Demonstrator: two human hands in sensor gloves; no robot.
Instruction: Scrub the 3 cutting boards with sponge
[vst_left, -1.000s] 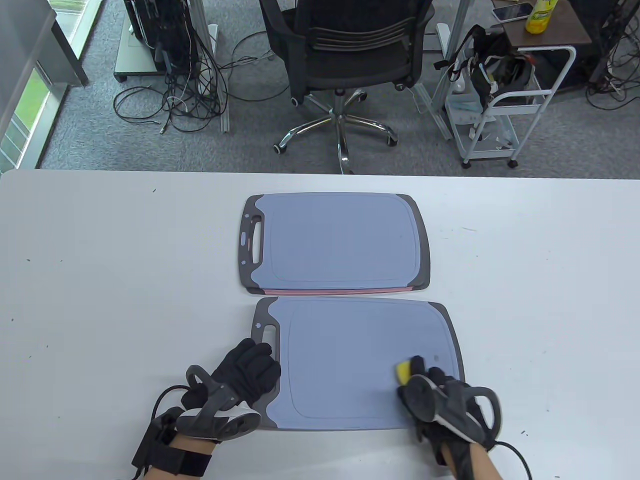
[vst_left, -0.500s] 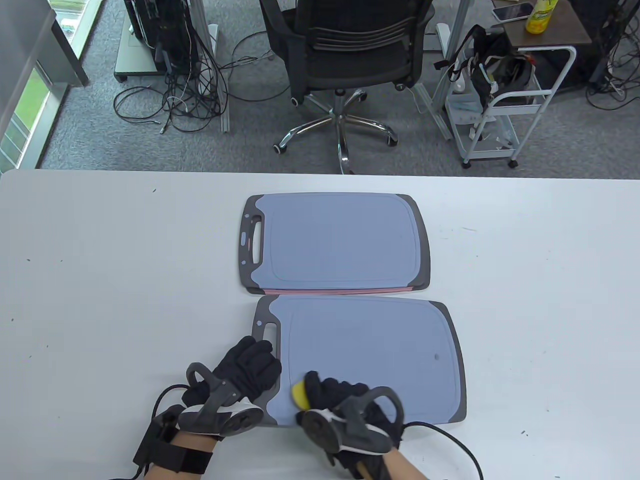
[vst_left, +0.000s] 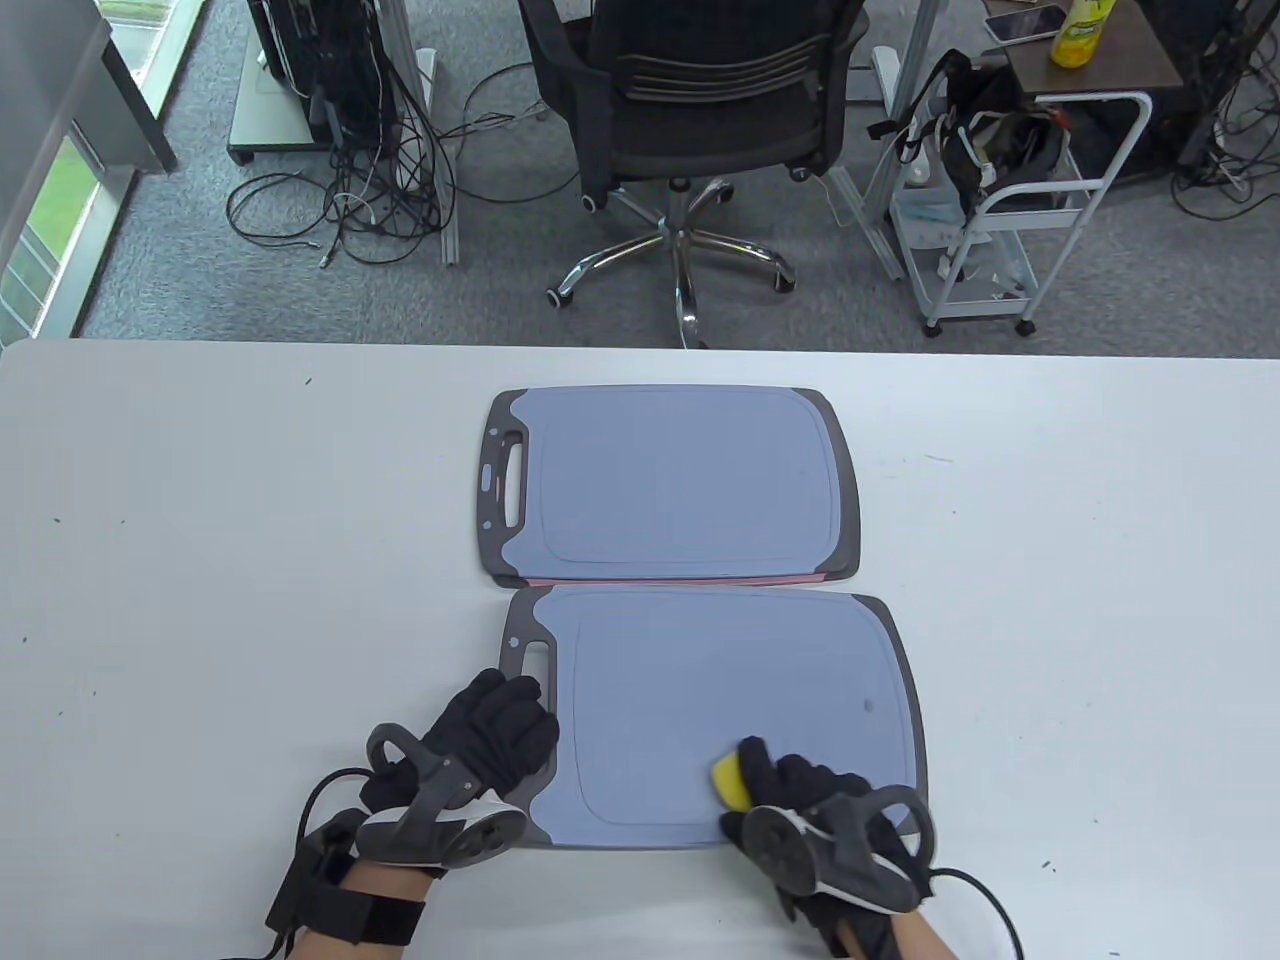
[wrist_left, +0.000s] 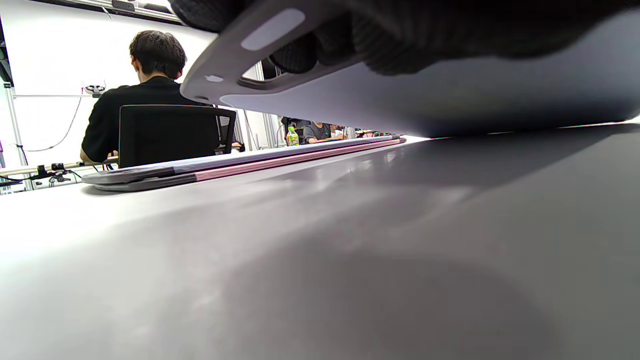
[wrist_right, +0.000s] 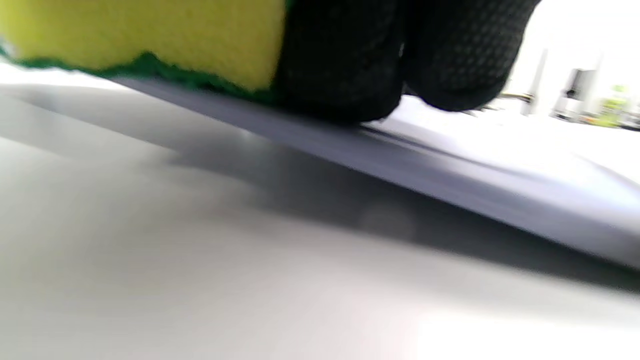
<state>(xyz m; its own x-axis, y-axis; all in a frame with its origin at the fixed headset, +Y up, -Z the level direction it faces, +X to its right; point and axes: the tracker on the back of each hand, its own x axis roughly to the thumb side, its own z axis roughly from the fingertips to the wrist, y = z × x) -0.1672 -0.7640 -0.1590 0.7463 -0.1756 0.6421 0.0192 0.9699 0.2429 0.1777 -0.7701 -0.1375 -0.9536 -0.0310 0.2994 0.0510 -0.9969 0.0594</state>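
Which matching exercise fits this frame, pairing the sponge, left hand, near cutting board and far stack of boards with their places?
Things:
1. sponge
2. left hand
3. near cutting board
4. far stack of boards

Places:
A. lies untouched, farther up the table
B. rests on the near board's handle end
C. gripped by the right hand, on the near board's front right part
D. lies under both hands

Pairs: 1-C, 2-B, 3-D, 4-A

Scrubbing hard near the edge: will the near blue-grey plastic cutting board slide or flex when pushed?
The near blue-grey plastic cutting board probably slides easily: thin, flat, on a smooth white table, with the left hand pressing its handle end. It looks stiff, not floppy. The yellow sponge likely compresses.
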